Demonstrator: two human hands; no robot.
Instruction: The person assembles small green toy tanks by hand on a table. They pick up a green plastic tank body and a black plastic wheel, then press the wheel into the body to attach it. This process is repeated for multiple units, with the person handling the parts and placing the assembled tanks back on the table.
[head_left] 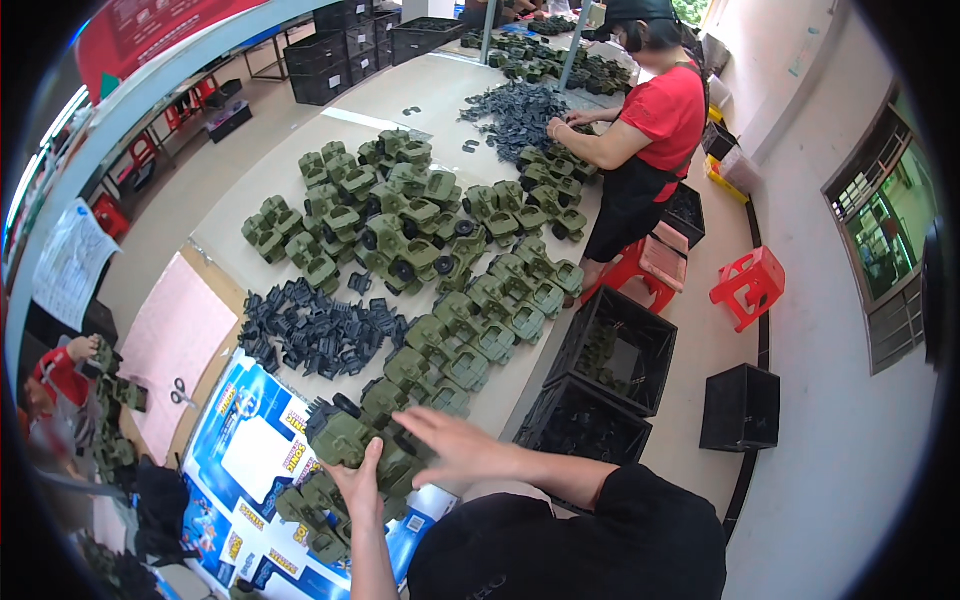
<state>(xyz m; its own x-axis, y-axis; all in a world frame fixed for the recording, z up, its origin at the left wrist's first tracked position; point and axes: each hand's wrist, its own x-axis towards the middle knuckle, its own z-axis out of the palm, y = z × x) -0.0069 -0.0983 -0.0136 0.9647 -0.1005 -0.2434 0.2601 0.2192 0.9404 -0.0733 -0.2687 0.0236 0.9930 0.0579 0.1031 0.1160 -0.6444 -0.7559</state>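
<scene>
A green plastic toy truck [352, 438] sits at the near edge of the long table [300, 170]. My left hand [359, 489] grips it from below. My right hand [452, 447] rests flat on its right side, fingers spread. Several more green toy trucks [470, 340] lie in rows just beyond. A heap of dark grey plastic parts [312, 331] lies to the left of them. More green truck pieces [312, 505] lie below my hands on a blue printed sheet [255, 455].
A large pile of green trucks [395, 215] fills the table's middle. A person in a red shirt [655, 130] works at the far right side beside another grey parts heap [515, 112]. Black crates [615, 350] and red stools [750, 285] stand on the floor to the right. Scissors [181, 394] lie on a pink sheet.
</scene>
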